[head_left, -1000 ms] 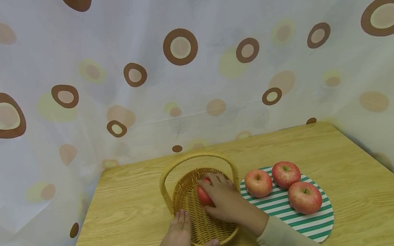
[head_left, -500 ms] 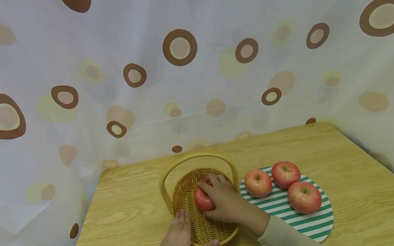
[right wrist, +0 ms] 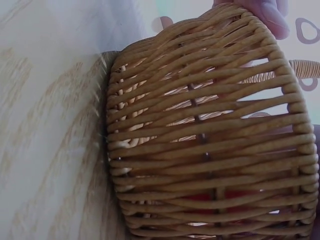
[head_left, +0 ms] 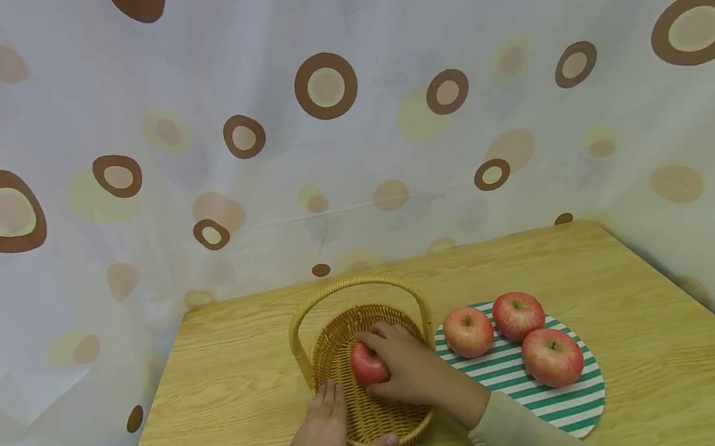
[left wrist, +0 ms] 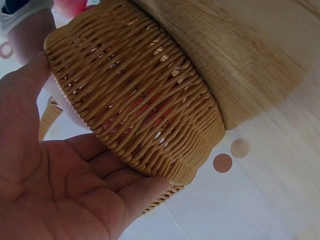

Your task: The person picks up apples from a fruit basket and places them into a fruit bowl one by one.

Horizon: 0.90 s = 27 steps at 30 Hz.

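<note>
A round woven wicker basket (head_left: 370, 411) with an arched handle stands upright on the table. My right hand (head_left: 408, 365) reaches inside it and holds a red apple (head_left: 367, 365), fingers over the top and thumb at the near side. My left hand (head_left: 320, 436) rests on the basket's left and near rim, thumb spread apart from fairly straight fingers. In the left wrist view, the left palm (left wrist: 60, 190) faces the wicker wall (left wrist: 135, 95). The right wrist view shows mostly the basket's outer wall (right wrist: 210, 135), with red glimpsed through gaps.
Right of the basket lies an oval green-and-white striped mat (head_left: 571, 412) bearing three apples: one at left (head_left: 468, 332), one at back (head_left: 519, 315), one in front (head_left: 553, 357). The wooden table (head_left: 230, 387) ends against a dotted curtain (head_left: 348, 150).
My right hand has shifted slightly left and nearer within the basket, and the apple has moved with it. The left hand and basket have stayed put.
</note>
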Each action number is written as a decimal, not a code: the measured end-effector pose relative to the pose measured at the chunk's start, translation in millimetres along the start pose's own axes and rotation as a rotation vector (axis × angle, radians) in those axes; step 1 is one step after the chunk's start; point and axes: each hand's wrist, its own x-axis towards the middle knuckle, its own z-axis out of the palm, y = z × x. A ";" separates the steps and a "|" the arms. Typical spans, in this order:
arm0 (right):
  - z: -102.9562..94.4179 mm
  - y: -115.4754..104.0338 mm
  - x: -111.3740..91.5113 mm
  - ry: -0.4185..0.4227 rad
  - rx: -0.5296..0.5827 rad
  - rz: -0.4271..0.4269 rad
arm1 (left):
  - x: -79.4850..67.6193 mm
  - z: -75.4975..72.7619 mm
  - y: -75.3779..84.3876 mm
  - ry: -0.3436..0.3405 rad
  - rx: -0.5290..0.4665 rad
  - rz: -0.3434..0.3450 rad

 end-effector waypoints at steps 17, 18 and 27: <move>-7.3 -8.0 -9.4 0.065 0.001 -0.072 | -0.7 -0.6 -0.6 -0.007 -0.021 0.005; -8.2 -8.7 -10.4 0.068 -0.001 -0.077 | -0.9 -0.5 -0.6 -0.003 -0.019 0.006; -22.2 -18.4 -24.7 0.106 -0.005 -0.125 | -1.8 -0.1 -0.7 0.011 -0.007 0.009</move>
